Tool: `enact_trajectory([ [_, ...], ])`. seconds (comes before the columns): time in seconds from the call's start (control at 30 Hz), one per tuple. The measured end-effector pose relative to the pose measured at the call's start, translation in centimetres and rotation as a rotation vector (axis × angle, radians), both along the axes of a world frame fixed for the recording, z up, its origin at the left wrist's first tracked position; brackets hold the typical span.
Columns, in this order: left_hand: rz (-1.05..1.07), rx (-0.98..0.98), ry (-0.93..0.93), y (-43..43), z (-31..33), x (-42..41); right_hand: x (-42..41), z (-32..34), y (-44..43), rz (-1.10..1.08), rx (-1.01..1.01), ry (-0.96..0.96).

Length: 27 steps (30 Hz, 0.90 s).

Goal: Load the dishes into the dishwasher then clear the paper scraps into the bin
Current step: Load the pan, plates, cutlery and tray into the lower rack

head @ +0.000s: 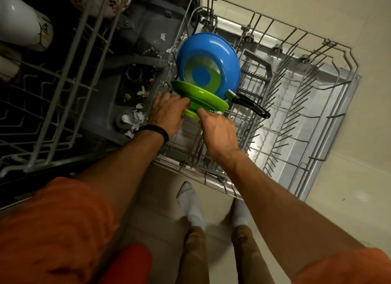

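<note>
The green plate (203, 95) is gripped at its rim by the left hand (167, 112), fingers curled over it. A smaller green plate (191, 114) is touched by the right hand (220, 133) with an extended forefinger; a pinch cannot be told. If released unseated, both may be tipped against the blue frying pan (208, 59), stood on edge in the lower rack (281, 118). White cups (19, 19) are held in the upper rack (61, 88). Paper scraps (135, 118) are scattered on the tub floor.

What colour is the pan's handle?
The handle is black, green where it joins the pan; head view.
</note>
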<state>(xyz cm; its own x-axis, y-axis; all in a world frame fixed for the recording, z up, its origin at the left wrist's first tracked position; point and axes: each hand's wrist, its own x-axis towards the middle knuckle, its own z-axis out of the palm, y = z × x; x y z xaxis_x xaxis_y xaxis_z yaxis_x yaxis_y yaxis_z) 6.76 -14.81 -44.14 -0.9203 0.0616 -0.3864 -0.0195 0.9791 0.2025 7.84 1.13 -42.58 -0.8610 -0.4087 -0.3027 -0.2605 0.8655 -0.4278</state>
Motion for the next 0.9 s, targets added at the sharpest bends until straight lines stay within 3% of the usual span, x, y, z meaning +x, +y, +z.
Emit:
enact_trajectory([
  [0.43,0.023,0.233,0.375,0.7,0.6,2.7,-1.3,-1.0,0.6,0.008,0.041,-0.065],
  [0.77,0.04,0.079,0.167,-1.2,0.8,-1.5,-2.7,-1.9,0.3,-0.009,-0.067,0.022],
  [0.9,-0.008,0.08,0.188,-1.5,0.4,-1.5,-1.1,-2.2,4.4,-0.124,-0.09,0.005],
])
